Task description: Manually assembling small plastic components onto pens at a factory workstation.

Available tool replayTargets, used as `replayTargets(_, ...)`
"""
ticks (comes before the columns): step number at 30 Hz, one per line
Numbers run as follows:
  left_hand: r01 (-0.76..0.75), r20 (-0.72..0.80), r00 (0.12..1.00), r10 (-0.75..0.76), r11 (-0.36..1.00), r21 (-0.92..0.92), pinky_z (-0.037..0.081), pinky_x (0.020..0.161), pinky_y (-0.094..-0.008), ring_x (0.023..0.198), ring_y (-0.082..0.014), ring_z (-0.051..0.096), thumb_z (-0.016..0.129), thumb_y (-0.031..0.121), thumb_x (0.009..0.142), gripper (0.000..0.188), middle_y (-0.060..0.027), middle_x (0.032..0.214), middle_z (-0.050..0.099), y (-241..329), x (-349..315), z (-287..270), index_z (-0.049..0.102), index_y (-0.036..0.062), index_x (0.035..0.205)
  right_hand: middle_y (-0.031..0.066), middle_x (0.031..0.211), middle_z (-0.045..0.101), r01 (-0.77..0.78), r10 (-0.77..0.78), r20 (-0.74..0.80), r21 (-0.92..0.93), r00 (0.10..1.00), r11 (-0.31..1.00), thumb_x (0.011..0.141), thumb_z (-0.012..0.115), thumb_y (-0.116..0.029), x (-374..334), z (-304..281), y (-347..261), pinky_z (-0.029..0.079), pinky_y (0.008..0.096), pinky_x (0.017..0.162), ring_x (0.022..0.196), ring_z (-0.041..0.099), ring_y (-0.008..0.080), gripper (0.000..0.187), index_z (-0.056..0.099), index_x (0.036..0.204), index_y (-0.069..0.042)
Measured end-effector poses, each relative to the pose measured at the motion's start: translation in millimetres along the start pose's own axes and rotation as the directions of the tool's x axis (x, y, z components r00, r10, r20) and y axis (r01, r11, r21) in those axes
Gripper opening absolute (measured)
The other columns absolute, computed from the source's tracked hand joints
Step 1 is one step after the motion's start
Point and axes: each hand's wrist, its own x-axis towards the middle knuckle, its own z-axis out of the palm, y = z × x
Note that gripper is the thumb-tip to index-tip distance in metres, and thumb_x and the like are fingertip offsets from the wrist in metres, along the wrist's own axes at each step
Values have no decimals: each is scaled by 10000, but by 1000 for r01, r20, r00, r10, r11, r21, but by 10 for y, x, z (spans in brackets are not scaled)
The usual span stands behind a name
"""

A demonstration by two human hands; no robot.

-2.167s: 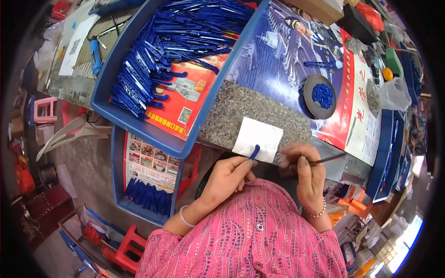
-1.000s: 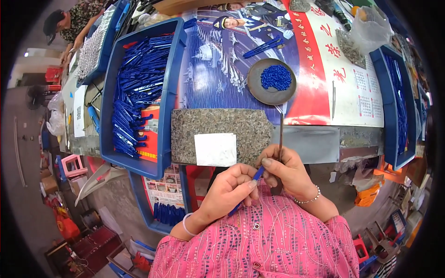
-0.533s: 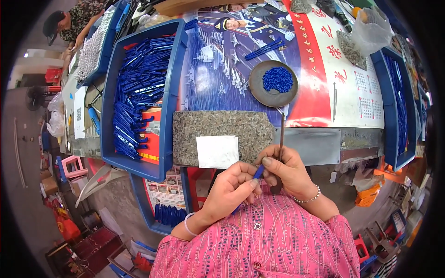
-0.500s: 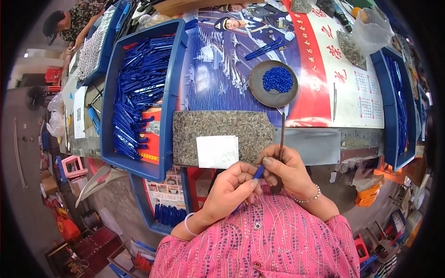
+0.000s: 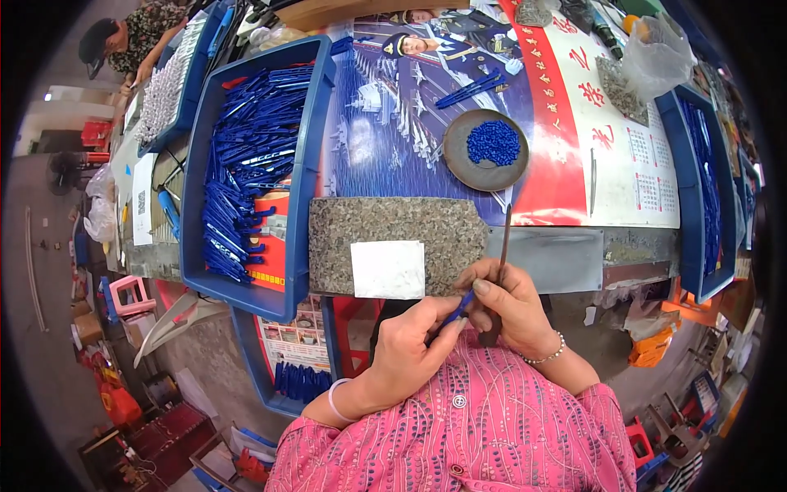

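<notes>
Between the thumb and fingers of my left hand (image 5: 410, 340) is a slim blue plastic piece (image 5: 464, 303); the fingers hide much of it. My right hand (image 5: 516, 310) is closed around a thin dark rod (image 5: 506, 238), which points up toward the dish. The right thumb and fingertips also meet the upper end of the blue piece. Both hands are close together in front of my chest, just off the bench edge. Beyond them, a round grey-brown dish (image 5: 455, 170) holds a heap of small blue parts (image 5: 493, 143).
A speckled stone slab (image 5: 451, 220) bears a white paper square (image 5: 388, 269). On the left, a blue bin (image 5: 194, 172) is full of long blue pieces. Several similar pieces (image 5: 470, 88) lie behind the dish. Another blue bin (image 5: 693, 193) is at right. A person (image 5: 139, 41) sits far left.
My left hand has turned, with its fingers curled further in around the blue piece. The rod's top end has shifted slightly right, and the view has moved a little.
</notes>
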Motion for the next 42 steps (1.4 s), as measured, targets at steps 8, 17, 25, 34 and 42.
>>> replayTargets(8, -74, -66, 994, 81, 992, 107, 459, 510, -210, 592, -61, 574, 665, 1, 787, 244, -67, 740, 630, -21, -7, 33, 587, -14, 1018, 34, 933, 543, 136, -142, 7, -332, 990, 934, 798, 574, -6, -66, 45, -2, 386, 180, 586, 651, 467, 32, 362, 463, 1143, -3)
replayTargets(17, -156, -38, 985, 171, 956, 248, 468, 521, -252, 586, -136, 604, 668, -8, 767, 254, -115, 759, 626, -27, -25, 47, 583, -17, 1006, 59, 954, 529, 210, -224, 11, -402, 974, 891, 731, 557, 38, -47, 39, 60, 425, 190, 579, 691, 515, 64, 365, 437, 1069, -32)
replayTargets(25, -102, -32, 993, 112, 968, 228, 479, 533, -288, 608, -188, 625, 648, -1, 789, 233, -136, 760, 628, -107, -11, 102, 566, -22, 1006, 55, 895, 524, 171, -217, -65, -422, 974, 890, 723, 508, 34, 48, 36, 130, 411, 195, 582, 705, 499, 66, 311, 427, 1016, -32)
replayTargets(34, 325, 109, 946, -306, 886, -331, 427, 586, -167, 713, -44, 561, 527, -15, 883, 214, -72, 885, 633, -84, -29, 6, 506, -42, 1094, 22, 736, 519, 12, -14, -19, -100, 1000, 995, 907, 503, -90, 46, -25, 53, 376, 199, 479, 511, 450, 55, 153, 497, 1037, -9)
replayTargets(42, 422, 218, 906, -362, 809, -410, 417, 556, -171, 623, -45, 517, 521, 27, 892, 214, -75, 836, 625, -61, -24, -35, 507, -44, 1094, 36, 721, 540, 23, -26, -39, -89, 999, 996, 917, 511, -123, 12, -42, 48, 364, 188, 452, 492, 445, 57, 141, 533, 990, -4)
